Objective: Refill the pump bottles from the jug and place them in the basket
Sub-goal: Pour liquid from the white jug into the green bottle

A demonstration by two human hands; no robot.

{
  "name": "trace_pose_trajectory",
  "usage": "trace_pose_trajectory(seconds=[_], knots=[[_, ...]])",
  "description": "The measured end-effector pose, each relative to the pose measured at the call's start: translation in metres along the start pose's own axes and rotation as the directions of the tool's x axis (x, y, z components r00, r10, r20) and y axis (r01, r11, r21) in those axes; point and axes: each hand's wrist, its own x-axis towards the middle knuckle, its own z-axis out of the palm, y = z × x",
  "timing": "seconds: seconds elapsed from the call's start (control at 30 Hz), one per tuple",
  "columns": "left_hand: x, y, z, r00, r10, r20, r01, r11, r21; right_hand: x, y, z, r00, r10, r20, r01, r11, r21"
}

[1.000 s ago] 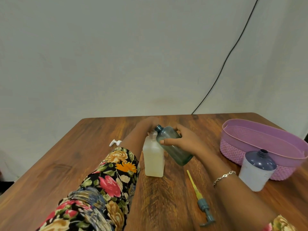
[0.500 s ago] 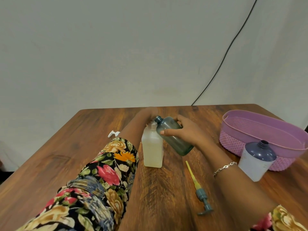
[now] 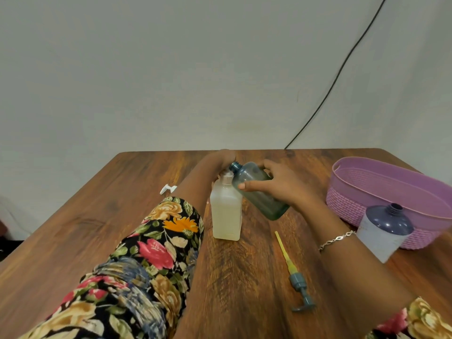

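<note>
Currently the right hand [image 3: 281, 189] is wrapped round a tinted bottle [image 3: 266, 204], holding it tilted off the table [image 3: 244, 277] with its open neck right at the top of a pale bottle [image 3: 226, 211], which stands mid-table full of cloudy liquid. The left hand [image 3: 223, 156] is behind the pale bottle's top, fingers hidden, so I cannot tell its grip. The basket [image 3: 367, 206] is at the right, with an uncapped purple-topped bottle [image 3: 384, 231] just in front. A loose pump [image 3: 297, 282] lies near and a white pump head [image 3: 167, 189] lies left. Risks: the necks are narrow, so a misaligned pour would likely spill, and a nudge from the tilted bottle could tip the pale one.
</note>
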Motion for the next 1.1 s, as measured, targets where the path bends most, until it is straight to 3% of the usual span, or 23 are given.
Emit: trace_pose_trajectory(seconds=[0.2,0.3,0.4,0.7,0.97,1.1], knots=[[0.0011,0.0012,0.0011,1.0,0.027,-0.008,-0.027,0.995,0.091,-0.0014,-0.0008,0.0021,1.0,-0.003,0.004,0.003,1.0,-0.023],[-0.001,0.0023,-0.0033,1.0,0.011,0.014,-0.01,0.999,-0.042,-0.0014,-0.0029,-0.0015,1.0,0.011,0.014,-0.011,1.0,0.018],[-0.0022,0.0058,-0.0048,1.0,0.023,0.013,-0.022,0.997,-0.069,-0.0001,-0.0047,-0.005,1.0,0.01,0.013,-0.01,1.0,0.0],[0.0007,-0.0002,0.0017,0.998,0.056,-0.002,-0.055,0.986,0.159,-0.0017,-0.0018,-0.0002,0.999,0.024,0.041,-0.024,1.0,-0.004],[-0.0082,0.0059,-0.0066,0.998,-0.021,0.061,0.035,0.97,-0.241,-0.0008,-0.0071,-0.0059,0.999,0.019,0.039,-0.019,1.0,0.017],[0.0003,0.0036,-0.0027,0.998,0.046,0.042,-0.045,0.999,-0.019,-0.0002,-0.0046,-0.0039,0.999,0.018,0.033,-0.018,1.0,0.004]])
